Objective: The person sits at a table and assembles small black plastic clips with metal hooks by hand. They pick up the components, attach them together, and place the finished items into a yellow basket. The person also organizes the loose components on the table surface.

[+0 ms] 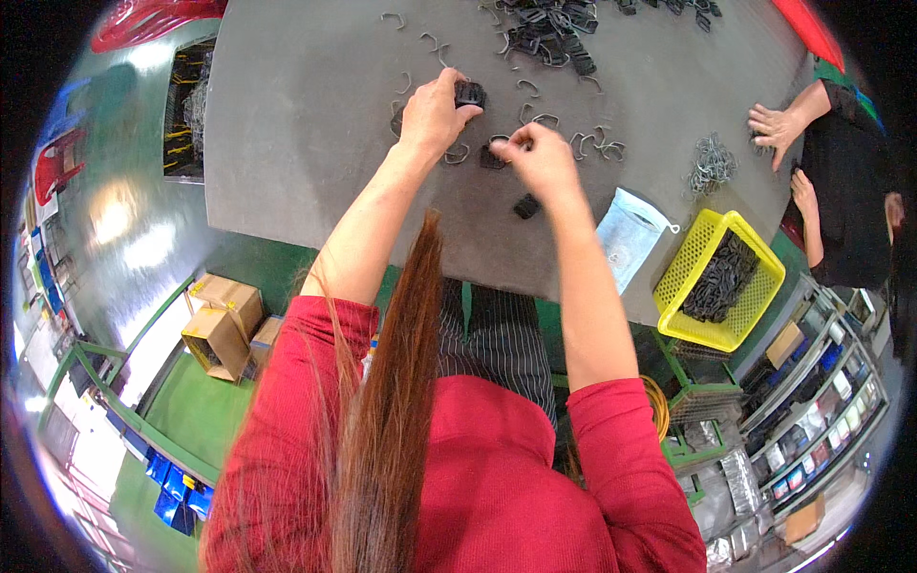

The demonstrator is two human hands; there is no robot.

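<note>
My left hand is closed around a small black plastic buckle piece just above the grey table. My right hand pinches a thin bent wire clip between thumb and forefinger, right beside another black piece on the table. Several loose wire clips lie scattered around both hands. One more black piece rests nearer to me, under my right wrist.
A pile of black pieces lies at the table's far side. A yellow basket of black parts and a pale plastic bag sit at the right edge. Another person's hands rest near a wire bundle. Cardboard boxes stand on the floor at left.
</note>
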